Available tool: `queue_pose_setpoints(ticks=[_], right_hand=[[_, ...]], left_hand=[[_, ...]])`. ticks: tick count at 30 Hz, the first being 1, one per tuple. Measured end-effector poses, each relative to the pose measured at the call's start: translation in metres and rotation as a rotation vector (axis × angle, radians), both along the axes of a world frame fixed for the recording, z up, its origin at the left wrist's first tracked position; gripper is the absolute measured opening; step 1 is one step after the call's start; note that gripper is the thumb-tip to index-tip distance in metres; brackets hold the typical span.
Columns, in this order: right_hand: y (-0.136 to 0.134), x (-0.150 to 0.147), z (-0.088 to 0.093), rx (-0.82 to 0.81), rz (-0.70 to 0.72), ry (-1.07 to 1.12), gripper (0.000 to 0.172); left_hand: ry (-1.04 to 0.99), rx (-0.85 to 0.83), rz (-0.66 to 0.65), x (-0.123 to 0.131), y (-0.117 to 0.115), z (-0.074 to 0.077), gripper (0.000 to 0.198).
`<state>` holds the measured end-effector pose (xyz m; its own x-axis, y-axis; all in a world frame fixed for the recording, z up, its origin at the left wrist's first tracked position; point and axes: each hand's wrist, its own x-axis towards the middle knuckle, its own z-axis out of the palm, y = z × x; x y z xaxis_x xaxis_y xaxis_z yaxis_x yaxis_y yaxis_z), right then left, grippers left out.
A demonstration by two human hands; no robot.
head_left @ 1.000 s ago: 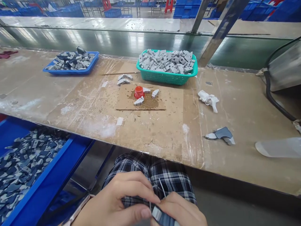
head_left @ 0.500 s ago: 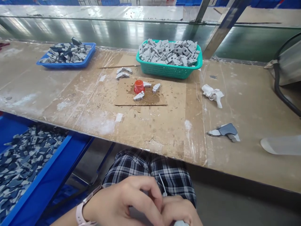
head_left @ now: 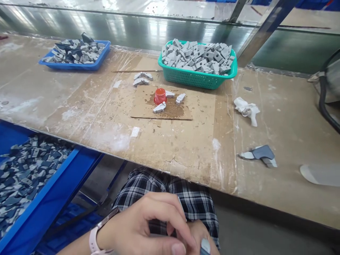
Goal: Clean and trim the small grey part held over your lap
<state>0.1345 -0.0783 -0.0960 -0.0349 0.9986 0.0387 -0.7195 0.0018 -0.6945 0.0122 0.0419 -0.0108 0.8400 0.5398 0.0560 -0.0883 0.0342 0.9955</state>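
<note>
Held low over black-and-white plaid trousers (head_left: 191, 200): small pale-grey piece (head_left: 205, 246), partly cut off by frame, apparently clamped in grip of bare right hand (head_left: 196, 235); bare left hand (head_left: 143, 221) curled close, grip unclear; steady pinch advisable

Basket (head_left: 198, 81) behind cardboard sheet (head_left: 142, 108) on workbench (head_left: 170, 152); tray (head_left: 74, 66) farther left (bin (head_left: 50, 187) below workbench edge).

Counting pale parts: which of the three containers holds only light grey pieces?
The teal mesh basket: all its pieces are light grey, while the blue tray and the large blue bin hold darker pieces too.
</note>
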Motion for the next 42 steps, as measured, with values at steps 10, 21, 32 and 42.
queue_pose_setpoints(ticks=[10, 21, 32, 42], right_hand=[[0.010, -0.027, -0.009, 0.091, -0.142, 0.199, 0.069], [0.009, -0.016, -0.010, -0.020, -0.179, 0.048, 0.055], [0.024, -0.027, -0.010, -0.114, -0.230, -0.231, 0.072], [0.017, -0.023, -0.009, -0.104, -0.105, 0.053, 0.056]], left_hand=[[0.042, 0.018, -0.018, 0.002, 0.001, -0.007, 0.012], [0.071, 0.051, 0.067, 0.001, -0.001, -0.005, 0.015], [0.122, 0.010, 0.141, 0.004, -0.002, -0.011, 0.018], [0.118, -0.054, 0.146, 0.002, -0.005, -0.013, 0.011]])
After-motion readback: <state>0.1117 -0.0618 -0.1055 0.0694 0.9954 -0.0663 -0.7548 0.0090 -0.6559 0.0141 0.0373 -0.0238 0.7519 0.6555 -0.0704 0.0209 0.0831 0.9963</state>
